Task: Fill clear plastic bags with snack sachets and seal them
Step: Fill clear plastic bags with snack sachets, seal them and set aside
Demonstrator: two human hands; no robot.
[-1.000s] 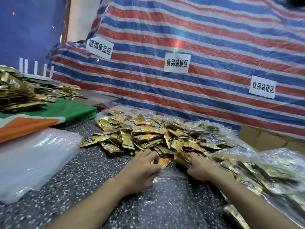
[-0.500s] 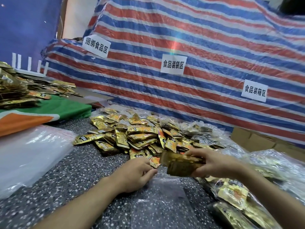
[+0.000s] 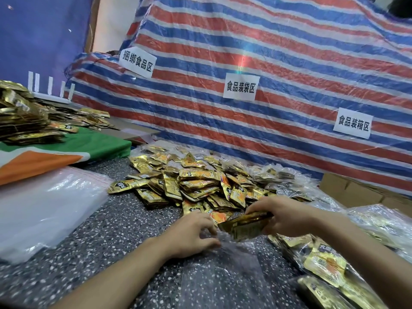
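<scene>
A heap of gold snack sachets (image 3: pixel 196 186) lies on the speckled table (image 3: pixel 116 237). My right hand (image 3: pixel 287 216) grips a stack of gold sachets (image 3: pixel 244 225) just above the mouth of a clear plastic bag (image 3: pixel 223 270) that lies flat in front of me. My left hand (image 3: pixel 194 234) pinches the mouth of that bag, fingers curled at its left side, a little left of the stack.
A stack of empty clear bags (image 3: pixel 44 210) lies at the left. Filled clear bags (image 3: pixel 334 264) pile up at the right, before a cardboard box (image 3: pixel 356 192). More sachets (image 3: pixel 22 117) sit on a green and orange cloth (image 3: pixel 66 152). A striped tarp (image 3: pixel 245 108) with paper labels closes the back.
My right hand lifted a stack of sachets out of the heap and brought it down toward the bag's mouth. My left hand stayed at the bag's opening.
</scene>
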